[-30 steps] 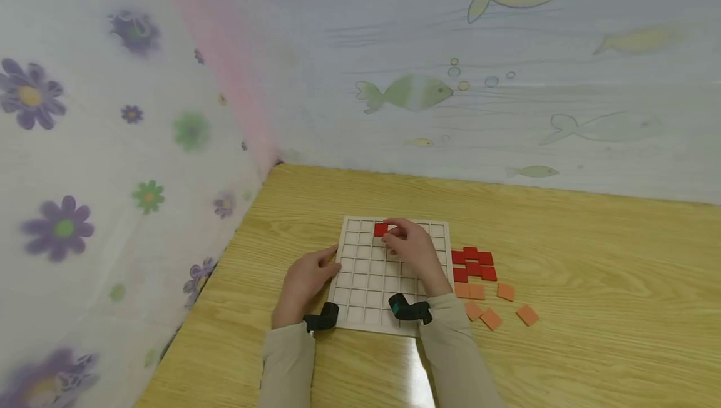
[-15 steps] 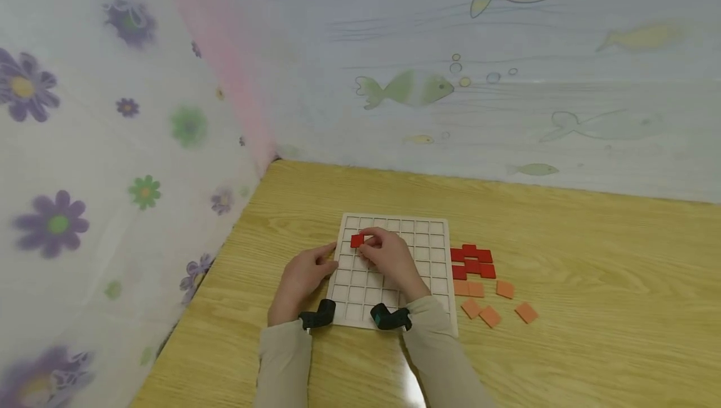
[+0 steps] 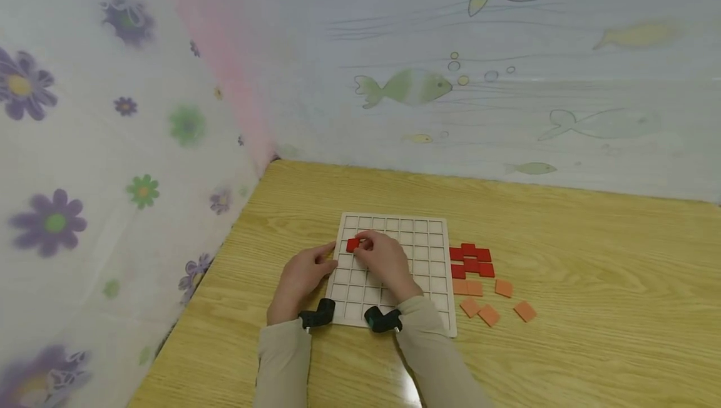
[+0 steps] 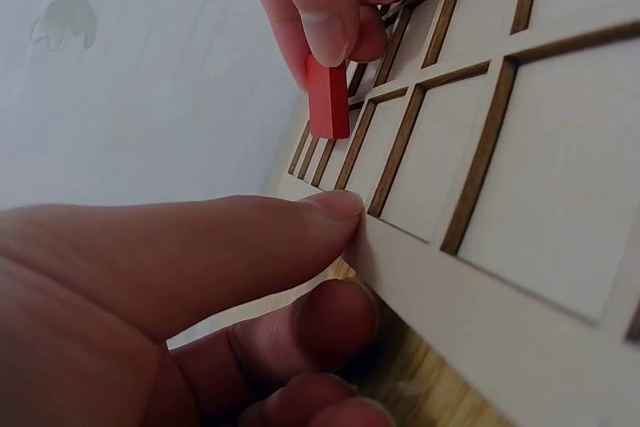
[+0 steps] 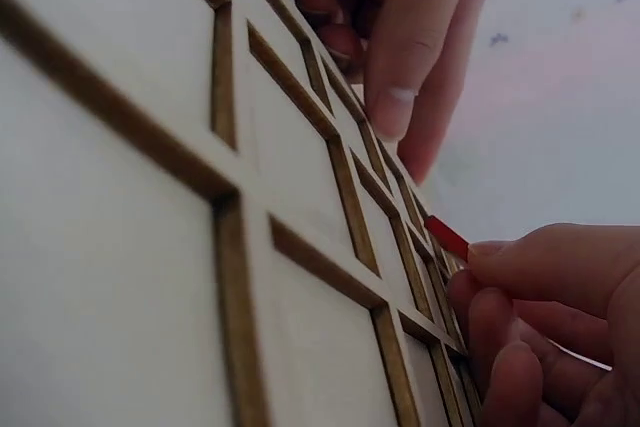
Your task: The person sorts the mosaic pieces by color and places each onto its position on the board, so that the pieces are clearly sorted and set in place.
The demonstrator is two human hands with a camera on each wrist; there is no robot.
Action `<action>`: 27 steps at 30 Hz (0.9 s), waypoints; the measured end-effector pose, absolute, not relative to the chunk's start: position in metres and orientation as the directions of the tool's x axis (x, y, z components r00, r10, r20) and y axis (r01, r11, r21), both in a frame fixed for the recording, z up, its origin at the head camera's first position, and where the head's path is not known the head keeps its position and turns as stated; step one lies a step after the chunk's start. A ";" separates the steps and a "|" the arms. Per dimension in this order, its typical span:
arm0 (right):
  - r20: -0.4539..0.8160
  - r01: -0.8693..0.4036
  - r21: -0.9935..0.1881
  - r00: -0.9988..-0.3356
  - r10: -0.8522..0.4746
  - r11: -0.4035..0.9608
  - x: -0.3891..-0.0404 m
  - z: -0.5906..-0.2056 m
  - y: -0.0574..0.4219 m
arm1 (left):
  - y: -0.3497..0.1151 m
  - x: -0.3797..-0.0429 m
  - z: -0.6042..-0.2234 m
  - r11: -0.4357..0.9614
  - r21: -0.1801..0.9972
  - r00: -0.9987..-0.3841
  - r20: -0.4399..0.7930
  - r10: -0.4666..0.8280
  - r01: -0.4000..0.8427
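Observation:
A pale wooden board [image 3: 422, 253] with a grid of square recesses lies on the table. My right hand [image 3: 385, 265] pinches a small red square tile [image 3: 352, 245] between thumb and fingertips, over the upper left cells. In the left wrist view the red tile [image 4: 329, 105] stands tilted, close above the grid. The right wrist view shows its thin edge [image 5: 447, 237] sticking out past the thumb. My left hand [image 3: 302, 278] grips the board's left edge, its thumb [image 4: 335, 205] on the rim and other fingers curled beside and below it.
Several red tiles [image 3: 470, 264] lie grouped just right of the board, with several orange tiles [image 3: 488, 315] nearer the person. The wooden table [image 3: 591, 289] meets a wall with painted fish [image 3: 417, 87] behind and a flowered wall [image 3: 56, 223] at left.
My right hand has carried the red tile left and slightly toward the person, from the board's top rows to near its left edge. The left hand stays at the board's edge.

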State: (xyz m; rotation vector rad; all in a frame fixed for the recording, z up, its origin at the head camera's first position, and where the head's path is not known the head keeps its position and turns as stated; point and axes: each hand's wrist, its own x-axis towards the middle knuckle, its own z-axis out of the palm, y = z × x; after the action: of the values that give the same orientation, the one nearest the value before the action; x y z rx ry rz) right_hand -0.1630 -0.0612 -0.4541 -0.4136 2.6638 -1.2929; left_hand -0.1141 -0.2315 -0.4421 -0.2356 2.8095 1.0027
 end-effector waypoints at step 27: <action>0.031 -0.289 -0.596 -0.941 -0.338 0.749 -0.158 -0.448 -0.071 | -0.229 -0.114 -0.439 0.748 0.622 -0.969 -0.216 -0.121 -0.232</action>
State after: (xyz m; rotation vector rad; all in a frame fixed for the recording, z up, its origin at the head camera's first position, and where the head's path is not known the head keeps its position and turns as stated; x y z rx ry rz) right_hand -0.1577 -0.0712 -0.4483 -0.5147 2.8642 -0.9552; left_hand -0.1143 -0.2287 -0.4394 -0.2832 2.7837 1.0234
